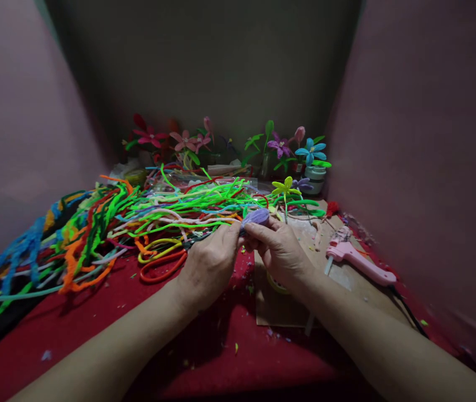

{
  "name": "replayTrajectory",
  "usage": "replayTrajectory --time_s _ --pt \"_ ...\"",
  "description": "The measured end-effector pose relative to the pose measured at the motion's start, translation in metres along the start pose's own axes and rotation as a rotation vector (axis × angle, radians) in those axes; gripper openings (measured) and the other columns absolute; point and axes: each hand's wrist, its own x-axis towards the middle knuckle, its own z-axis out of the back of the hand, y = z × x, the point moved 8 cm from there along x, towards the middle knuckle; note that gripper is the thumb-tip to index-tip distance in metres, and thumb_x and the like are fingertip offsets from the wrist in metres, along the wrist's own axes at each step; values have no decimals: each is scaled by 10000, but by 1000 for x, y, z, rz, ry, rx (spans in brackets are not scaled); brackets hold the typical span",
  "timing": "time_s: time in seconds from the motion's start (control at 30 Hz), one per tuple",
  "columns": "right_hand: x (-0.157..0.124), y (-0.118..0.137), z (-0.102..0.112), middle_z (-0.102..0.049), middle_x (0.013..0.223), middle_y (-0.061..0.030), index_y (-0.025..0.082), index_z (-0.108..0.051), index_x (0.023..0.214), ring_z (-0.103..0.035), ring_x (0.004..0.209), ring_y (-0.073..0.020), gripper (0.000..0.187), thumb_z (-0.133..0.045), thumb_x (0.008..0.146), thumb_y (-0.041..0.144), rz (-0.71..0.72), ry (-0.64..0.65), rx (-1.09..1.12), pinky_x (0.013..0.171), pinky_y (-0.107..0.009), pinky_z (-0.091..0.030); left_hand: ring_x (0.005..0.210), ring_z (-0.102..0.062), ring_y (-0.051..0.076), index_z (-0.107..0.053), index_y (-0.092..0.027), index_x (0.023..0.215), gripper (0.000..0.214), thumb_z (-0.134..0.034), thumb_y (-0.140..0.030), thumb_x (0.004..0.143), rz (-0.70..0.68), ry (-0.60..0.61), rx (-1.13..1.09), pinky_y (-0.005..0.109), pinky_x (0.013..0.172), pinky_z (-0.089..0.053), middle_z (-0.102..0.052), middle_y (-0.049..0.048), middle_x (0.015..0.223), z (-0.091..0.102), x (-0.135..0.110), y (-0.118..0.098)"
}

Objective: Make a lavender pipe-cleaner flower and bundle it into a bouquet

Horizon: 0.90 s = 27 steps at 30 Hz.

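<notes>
My left hand [210, 262] and my right hand [278, 250] meet in the middle, above the red cloth [95, 340]. Both pinch a small purple pipe-cleaner piece [256, 216], bent into a loop, with fingers closed on it. Just behind the hands lies a big heap of loose pipe cleaners [137, 218] in green, orange, blue and pink. Under my right hand sits a brown cardboard sheet [279, 312].
A pink glue gun [357, 258] lies on the cardboard at right, its cord trailing forward. Scissors with yellow and red handles [160, 259] lie left of my left hand. Finished pipe-cleaner flowers [282, 146] stand along the back wall. A yellow-green flower [285, 188] lies nearby. Walls close in left and right.
</notes>
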Motion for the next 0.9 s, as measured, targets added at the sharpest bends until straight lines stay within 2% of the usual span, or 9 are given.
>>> replayTrajectory --time_s 0.13,0.23,0.37,0.5,0.63,0.73,0.9 --pt "-1 -1 2 -537 596 35 163 -614 686 -422 522 -86 124 -714 658 231 -6 -18 -18 514 -236 -315 825 -620 176 -561 -179 1076 253 -379 -187 902 49 2 -178 276 741 -457 -660 74 921 1 3 4" --pt "-1 -1 2 -530 607 35 168 -618 689 -419 527 -85 117 -713 651 226 -5 -14 -14 518 -236 -320 696 -587 132 -601 -213 972 175 -459 -217 870 192 55 -395 233 666 -427 -656 5 804 0 8 13" --pt "-1 1 0 -532 610 35 171 -622 684 -415 533 -86 98 -702 665 224 5 23 -52 530 -239 -323 572 -505 97 -616 -192 841 93 -533 -195 799 402 170 -728 206 574 -390 -588 -36 662 -6 11 19" --pt "-2 4 -1 -540 608 35 170 -624 680 -422 543 -84 85 -698 673 211 17 42 -105 528 -233 -320 499 -416 80 -578 -170 759 32 -570 -202 759 526 189 -847 203 496 -333 -533 -48 611 -9 7 23" --pt "-2 4 -1 -550 621 32 171 -630 687 -438 554 -88 93 -705 661 219 0 26 -117 544 -238 -337 522 -424 97 -539 -172 742 186 -488 -320 842 504 159 -757 226 519 -340 -503 -39 610 -6 6 26" --pt "-1 3 2 -547 626 31 165 -632 693 -433 547 -86 102 -707 657 224 -7 4 -108 542 -241 -337 555 -453 106 -525 -177 772 173 -423 -270 876 457 146 -691 237 556 -361 -521 -29 641 -4 6 27" --pt "1 -4 3 -555 661 28 161 -625 725 -444 548 -80 126 -715 647 202 -81 4 -17 513 -227 -329 694 -510 118 -518 -181 880 145 -375 -183 902 243 66 -505 247 673 -404 -557 -1 772 2 7 16"
